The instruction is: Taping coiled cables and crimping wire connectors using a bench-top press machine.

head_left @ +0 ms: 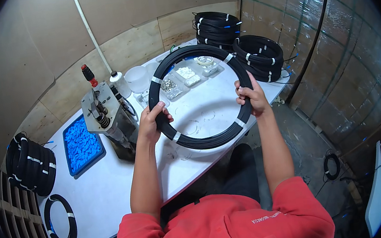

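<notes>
In the head view, the left hand (155,118) is closing around the near-left side of a black cable coil (207,142), and the right hand (253,96) is gripping its right side. The coil is spanning the space between both hands, above the white table (92,199), its far edge reaching beyond them. White ties (240,123) are binding it. Ahead of the hands, trays of small parts (188,76) are sitting partly behind the ring; if the far edge were dipping, it might be knocking them and spilling pieces. A lever machine (106,111) is standing just left of the left hand, so a leftward swing could be catching on it. Beyond the right hand, stacked coils (259,58) are standing close; a wide turn might be toppling them. Uneven grip could be loosening the ties.
</notes>
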The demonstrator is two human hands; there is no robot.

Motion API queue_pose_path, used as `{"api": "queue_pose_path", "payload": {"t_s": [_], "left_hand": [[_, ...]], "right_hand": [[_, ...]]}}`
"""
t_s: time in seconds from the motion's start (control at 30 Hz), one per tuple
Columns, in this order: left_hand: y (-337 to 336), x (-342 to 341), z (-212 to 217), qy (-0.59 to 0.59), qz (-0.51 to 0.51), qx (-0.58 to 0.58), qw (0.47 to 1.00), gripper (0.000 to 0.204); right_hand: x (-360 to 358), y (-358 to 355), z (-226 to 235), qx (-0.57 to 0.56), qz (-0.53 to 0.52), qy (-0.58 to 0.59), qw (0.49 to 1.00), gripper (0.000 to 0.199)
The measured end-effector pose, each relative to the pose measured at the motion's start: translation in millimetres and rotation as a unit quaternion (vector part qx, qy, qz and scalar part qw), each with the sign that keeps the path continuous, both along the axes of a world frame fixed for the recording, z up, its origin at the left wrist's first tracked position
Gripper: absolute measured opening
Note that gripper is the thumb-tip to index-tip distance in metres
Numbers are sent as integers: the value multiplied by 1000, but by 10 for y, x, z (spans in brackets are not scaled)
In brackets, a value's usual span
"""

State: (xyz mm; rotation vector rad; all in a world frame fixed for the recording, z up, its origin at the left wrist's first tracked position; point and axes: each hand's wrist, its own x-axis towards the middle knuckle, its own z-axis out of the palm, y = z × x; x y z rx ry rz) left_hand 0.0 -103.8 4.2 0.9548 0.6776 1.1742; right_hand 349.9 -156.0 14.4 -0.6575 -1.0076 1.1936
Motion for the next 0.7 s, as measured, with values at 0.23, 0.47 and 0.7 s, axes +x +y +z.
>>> {"api": "queue_pose_path", "payload": {"t_s": [0.23, 0.47, 0.7], "left_hand": [[71, -35, 544, 91, -69, 136, 984, 34], [14, 169, 935, 282, -95, 229, 927, 41], [-35, 206, 758, 187, -62, 185, 963, 30]], "right_hand": [[272, 12, 536, 80, 129, -46, 987, 90], [99, -43, 1148, 59, 149, -240, 957, 83], [218, 174, 1178, 88, 150, -324, 930, 78]]}}
